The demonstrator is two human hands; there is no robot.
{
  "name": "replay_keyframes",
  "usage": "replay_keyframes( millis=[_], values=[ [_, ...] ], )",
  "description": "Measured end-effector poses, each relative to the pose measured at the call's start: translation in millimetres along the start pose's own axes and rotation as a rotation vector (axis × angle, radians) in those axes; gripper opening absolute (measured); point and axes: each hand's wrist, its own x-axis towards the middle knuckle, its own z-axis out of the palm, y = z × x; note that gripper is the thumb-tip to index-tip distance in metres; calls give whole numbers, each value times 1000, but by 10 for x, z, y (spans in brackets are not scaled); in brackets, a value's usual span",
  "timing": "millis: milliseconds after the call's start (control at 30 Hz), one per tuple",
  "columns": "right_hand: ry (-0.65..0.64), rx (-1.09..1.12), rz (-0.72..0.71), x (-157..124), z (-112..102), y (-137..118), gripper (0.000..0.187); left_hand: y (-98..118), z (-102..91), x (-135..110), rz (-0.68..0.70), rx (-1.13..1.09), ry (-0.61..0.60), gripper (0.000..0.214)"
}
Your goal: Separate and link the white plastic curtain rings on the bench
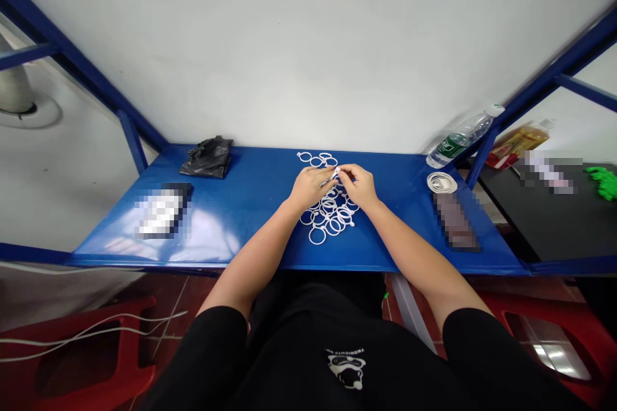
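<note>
Fingers (324, 172) of your L hand (307, 186) and R hand (360, 189) meet nearly closed on a small white piece (337, 171), held betw. the tips; exact placement of each fingertip is too small to tell. Your L fingers run fairly straight, pointing R; your R fingers are more bent, pointing L. The piece sits over the far part of a loose pile of white rings (330, 205), approx. mid-width of the blue bench (245, 199). Rings overlap one another, several w/ a small white tab at the rim; your hands hide part of the pile. A few outlying rings (317, 161) lie just beyond your fingertips, toward the pale wall (299, 45).

Bench, L side: crumpled black plastic bag (207, 157) near the rear edge; nearer you, a pixelated obj. (164, 210), identity unclear. Bench, R side: clear bottle (460, 138) w/ green label and white cap at the rear corner; white coil (441, 182) just in front of it; then a dark pixelated obj. (456, 221) next to the coil, likewise unclear. Far R, beyond the blue frame: dark table (540, 218) w/ a bright green item (605, 181). Below bench level, L: red stool (123, 359) & white cables (96, 336).
</note>
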Motion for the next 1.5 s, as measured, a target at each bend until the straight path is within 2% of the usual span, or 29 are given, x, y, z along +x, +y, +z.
replay_keyframes(
  millis=[300,500,700,1067,1300,1500],
  values=[
    [-30,8,-57,29,3,42,22,-21,3,-14,1,0,-14,23],
    [-35,7,-20,30,9,43,20,34,-52,-10,32,-30,-60,27],
    [-96,18,2,13,15,61,24,84,-98,3,-3,-34,-90,33],
    [-89,43,1,18,-6,19,21,89,-126,8,-57,-108,-83,33],
    [-119,39,30,18,-11,28,18,29,-53,-9,-160,-171,-27,24],
    [-164,61,45,39,-49,51,22,-10,-20,-10,-120,-210,-7,30]
  ],
)
